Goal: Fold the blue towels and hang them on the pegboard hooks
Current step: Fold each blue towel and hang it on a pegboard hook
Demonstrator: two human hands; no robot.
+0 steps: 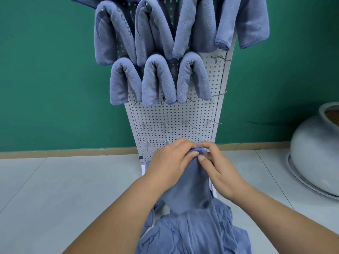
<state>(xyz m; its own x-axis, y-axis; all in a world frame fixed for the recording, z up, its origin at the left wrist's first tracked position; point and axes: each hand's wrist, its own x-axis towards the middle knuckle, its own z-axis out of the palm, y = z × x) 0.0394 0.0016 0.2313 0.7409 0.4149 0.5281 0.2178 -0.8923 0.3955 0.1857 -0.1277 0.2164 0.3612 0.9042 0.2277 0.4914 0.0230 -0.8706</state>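
Both bare forearms are stretching out ahead of the person and angling inward, so the two hands are meeting at the middle. The left hand point(169, 162) is lying knuckles up, curling its fingers over the bunched tip of a blue towel point(189, 191). The right hand point(221, 170) is pinching that same tip from the other side between thumb and forefinger, its other fingers bending loosely. The fingertips of both hands are nearly touching.
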